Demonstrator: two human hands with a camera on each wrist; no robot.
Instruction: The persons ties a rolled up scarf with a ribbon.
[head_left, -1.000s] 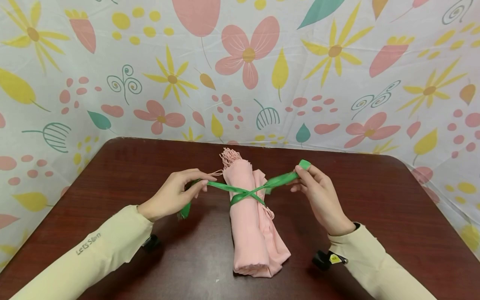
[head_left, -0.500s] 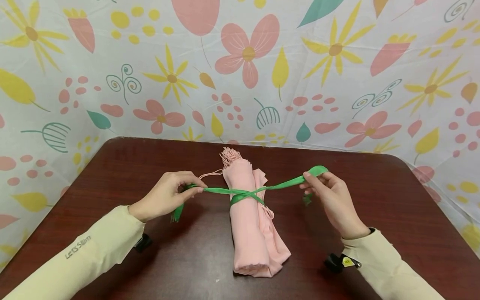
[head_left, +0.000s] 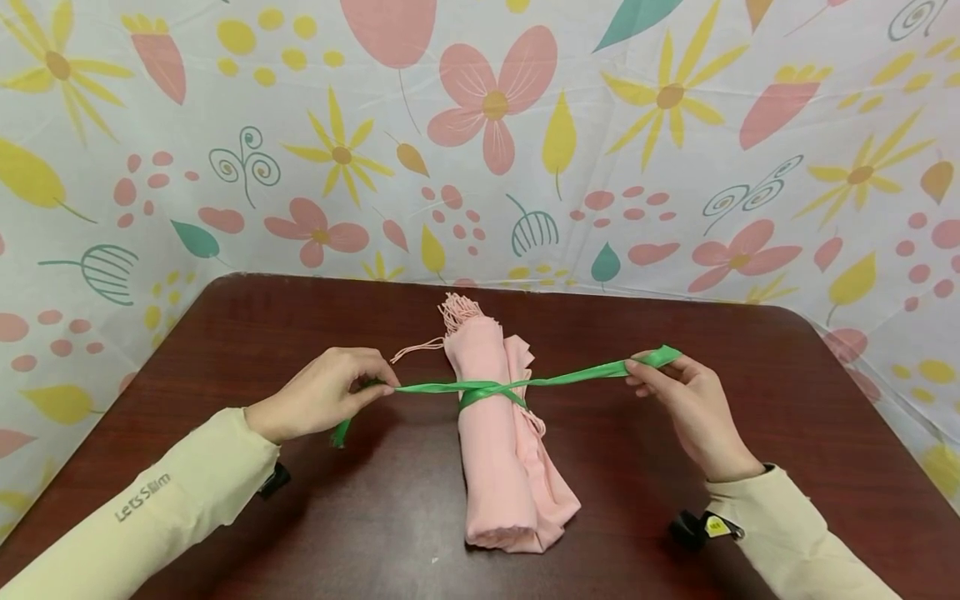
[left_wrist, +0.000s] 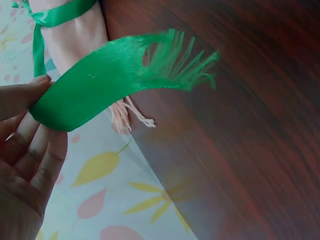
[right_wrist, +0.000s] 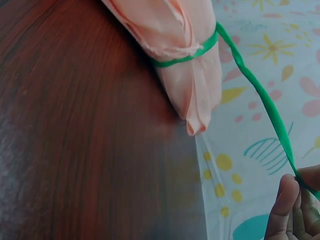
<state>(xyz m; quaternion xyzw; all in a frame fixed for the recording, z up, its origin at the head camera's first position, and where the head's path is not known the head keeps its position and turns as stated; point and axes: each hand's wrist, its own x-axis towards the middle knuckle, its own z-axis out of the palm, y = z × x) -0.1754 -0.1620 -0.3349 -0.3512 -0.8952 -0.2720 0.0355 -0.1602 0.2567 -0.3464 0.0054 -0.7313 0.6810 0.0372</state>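
A rolled pink scarf point(head_left: 495, 467) with a fringed far end lies on the table, a looser fold along its right side. Around its middle runs a green ribbon point(head_left: 442, 387), its two ends crossed on top of the roll. My left hand point(head_left: 326, 392) pinches one end between thumb and fingers, left of the scarf. In the left wrist view the frayed tail of that ribbon point(left_wrist: 95, 85) sticks out past the fingers. My right hand point(head_left: 686, 400) pinches the other end off to the right. Both lengths are stretched nearly straight, above the tabletop.
The dark brown table point(head_left: 337, 533) reaches back to a floral cloth point(head_left: 480, 225) hanging behind and at the sides. A few pink fringe strands point(head_left: 416, 346) stray toward the left hand. Small black devices sit under both wrists.
Both hands have moved apart and slightly toward me, drawing the ribbon longer, flatter and tighter across the scarf. The crossing now sits closer against the roll. The scarf has stayed in place.
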